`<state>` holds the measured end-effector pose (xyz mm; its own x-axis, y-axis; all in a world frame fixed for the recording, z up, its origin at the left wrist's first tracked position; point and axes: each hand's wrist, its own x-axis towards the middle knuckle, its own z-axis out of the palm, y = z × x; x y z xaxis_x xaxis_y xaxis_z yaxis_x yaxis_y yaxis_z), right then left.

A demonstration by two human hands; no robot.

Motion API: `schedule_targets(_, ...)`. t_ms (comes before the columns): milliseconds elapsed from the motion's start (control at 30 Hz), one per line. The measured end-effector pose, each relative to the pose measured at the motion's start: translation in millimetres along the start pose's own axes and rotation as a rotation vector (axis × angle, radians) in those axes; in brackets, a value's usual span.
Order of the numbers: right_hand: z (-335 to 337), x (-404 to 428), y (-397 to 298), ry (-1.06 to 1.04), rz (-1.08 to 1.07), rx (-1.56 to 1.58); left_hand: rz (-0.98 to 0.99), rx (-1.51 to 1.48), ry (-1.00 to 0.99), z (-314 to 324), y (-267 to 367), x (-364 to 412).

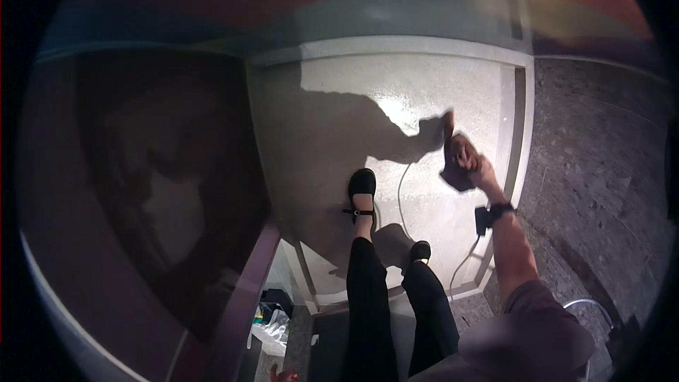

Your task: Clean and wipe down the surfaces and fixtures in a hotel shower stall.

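Note:
My right hand [484,174] grips a crumpled dark brown cloth [460,149] over the right side of a pale shower-type floor [451,223] with a raised rim. Whether the cloth touches the surface cannot be told. A black strap with a box-like device [482,220] sits on my right wrist, and a thin cable hangs from it. At the bottom edge only a few fingertips of my left hand [285,375] show; the rest is cut off. My feet, in black strapped shoes [362,183], stand on the pale floor.
Grey stone-look tiles [589,143] lie beyond the right rim. A dark reflective panel [175,212] fills the left. At lower left are a clear plastic bag [276,323] and a black container [278,298]. A thin cable [400,196] runs across the pale floor.

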<state>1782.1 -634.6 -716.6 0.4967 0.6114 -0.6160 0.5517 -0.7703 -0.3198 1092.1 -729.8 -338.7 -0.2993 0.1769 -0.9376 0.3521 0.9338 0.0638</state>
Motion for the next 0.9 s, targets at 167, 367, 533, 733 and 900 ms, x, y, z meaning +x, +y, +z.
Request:
schedule_targets(167,-1,-133,13,-0.314,-0.070,-0.040,-0.087,-0.459,0.215,6,61,-21)
schedule_targets(367,10,-279,30,-0.752,0.177,0.331,0.464,-0.099,0.216,-95,17,-6)
schedule_targets(533,-16,-365,10,-0.826,0.401,0.738,0.872,-0.108,0.360,-83,69,-58)
schedule_targets(733,31,-510,34,-0.679,0.744,1.113,1.098,0.389,0.481,-108,77,-32)
schedule_targets(900,113,-605,49,-0.670,0.625,0.365,1.134,0.564,0.350,-119,79,-37)
